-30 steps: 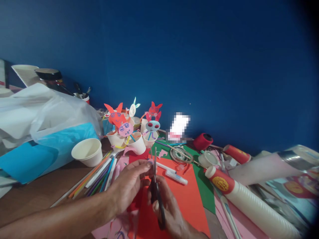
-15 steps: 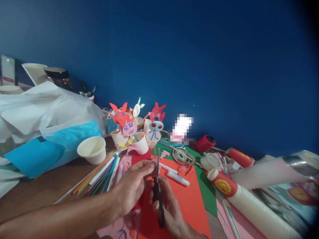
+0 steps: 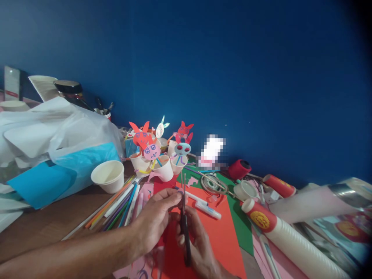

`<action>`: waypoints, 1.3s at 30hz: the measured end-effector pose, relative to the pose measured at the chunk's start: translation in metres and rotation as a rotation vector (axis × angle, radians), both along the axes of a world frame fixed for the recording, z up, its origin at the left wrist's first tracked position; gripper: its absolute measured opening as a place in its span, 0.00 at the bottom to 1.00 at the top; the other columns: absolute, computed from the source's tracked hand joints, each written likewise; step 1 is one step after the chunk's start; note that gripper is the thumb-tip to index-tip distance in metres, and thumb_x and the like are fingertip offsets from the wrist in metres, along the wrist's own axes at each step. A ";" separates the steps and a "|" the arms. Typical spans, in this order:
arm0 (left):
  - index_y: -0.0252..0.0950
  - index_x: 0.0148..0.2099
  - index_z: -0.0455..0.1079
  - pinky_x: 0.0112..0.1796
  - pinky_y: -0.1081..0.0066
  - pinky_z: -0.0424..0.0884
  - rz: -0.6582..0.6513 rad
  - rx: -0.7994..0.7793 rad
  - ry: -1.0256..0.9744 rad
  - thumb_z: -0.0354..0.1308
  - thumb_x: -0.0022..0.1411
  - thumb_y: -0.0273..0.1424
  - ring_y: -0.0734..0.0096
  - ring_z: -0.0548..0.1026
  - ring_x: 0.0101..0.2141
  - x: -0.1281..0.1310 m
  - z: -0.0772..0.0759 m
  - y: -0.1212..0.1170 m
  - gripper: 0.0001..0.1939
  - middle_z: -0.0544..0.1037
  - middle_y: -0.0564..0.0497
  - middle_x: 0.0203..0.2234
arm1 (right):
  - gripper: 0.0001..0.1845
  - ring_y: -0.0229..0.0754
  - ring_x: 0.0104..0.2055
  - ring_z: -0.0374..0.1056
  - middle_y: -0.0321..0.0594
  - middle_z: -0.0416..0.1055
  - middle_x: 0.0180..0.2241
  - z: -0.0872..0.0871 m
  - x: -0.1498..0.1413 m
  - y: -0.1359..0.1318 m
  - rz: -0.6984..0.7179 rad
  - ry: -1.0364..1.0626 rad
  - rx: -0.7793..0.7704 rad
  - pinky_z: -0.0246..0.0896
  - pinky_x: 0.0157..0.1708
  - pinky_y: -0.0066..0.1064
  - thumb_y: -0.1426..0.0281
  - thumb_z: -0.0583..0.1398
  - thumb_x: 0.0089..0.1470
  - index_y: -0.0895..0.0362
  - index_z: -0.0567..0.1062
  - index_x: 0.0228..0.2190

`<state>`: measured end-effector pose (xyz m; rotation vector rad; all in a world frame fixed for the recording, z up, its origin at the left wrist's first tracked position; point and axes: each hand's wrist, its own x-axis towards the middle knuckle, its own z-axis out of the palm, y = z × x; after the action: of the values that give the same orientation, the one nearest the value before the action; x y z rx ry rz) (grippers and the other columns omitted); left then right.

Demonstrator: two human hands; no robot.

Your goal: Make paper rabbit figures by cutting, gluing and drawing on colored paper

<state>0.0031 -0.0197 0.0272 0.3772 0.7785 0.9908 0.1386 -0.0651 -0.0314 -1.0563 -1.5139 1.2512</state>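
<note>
Paper faces (image 3: 152,152) stand finished beyond the left hand (image 3: 154,219) — it pinches a small piece (image 3: 180,191); right hand (image 3: 200,240) grips scissors (image 3: 186,229), trimming seemingly unfinished

No legible txt; yellow emblem (image 3: 261,219) on red cup (image 3: 248,208).

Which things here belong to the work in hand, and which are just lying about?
In hand:
- scissors, in the right hand
- small paper piece, pinched by the left hand

Apparently just lying about:
- black-lidded jar
- plastic bag
- coiled cable
</note>
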 end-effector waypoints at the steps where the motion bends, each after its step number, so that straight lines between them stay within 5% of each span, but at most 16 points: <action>1: 0.34 0.28 0.67 0.28 0.74 0.63 0.000 0.003 0.001 0.59 0.50 0.28 0.74 0.69 0.27 0.000 -0.001 0.000 0.04 0.70 0.54 0.23 | 0.28 0.39 0.32 0.58 0.40 0.64 0.35 -0.001 0.000 0.000 -0.002 0.004 0.003 0.59 0.34 0.31 0.55 0.55 0.51 0.53 0.58 0.51; 23: 0.35 0.28 0.64 0.26 0.74 0.63 -0.014 -0.011 0.043 0.58 0.53 0.29 0.74 0.70 0.27 0.000 -0.001 0.001 0.05 0.69 0.53 0.24 | 0.28 0.39 0.31 0.59 0.39 0.62 0.34 0.003 0.000 -0.001 0.045 0.096 -0.070 0.60 0.32 0.30 0.51 0.55 0.49 0.52 0.59 0.49; 39: 0.34 0.29 0.67 0.28 0.74 0.64 -0.011 -0.026 0.016 0.57 0.52 0.26 0.74 0.70 0.27 -0.001 0.002 0.001 0.02 0.71 0.52 0.24 | 0.24 0.38 0.28 0.58 0.36 0.60 0.28 -0.004 0.001 -0.003 -0.012 0.083 -0.083 0.60 0.30 0.29 0.60 0.57 0.51 0.52 0.60 0.49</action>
<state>0.0023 -0.0188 0.0294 0.3672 0.8024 0.9672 0.1394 -0.0686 -0.0355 -1.0525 -1.4013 1.3430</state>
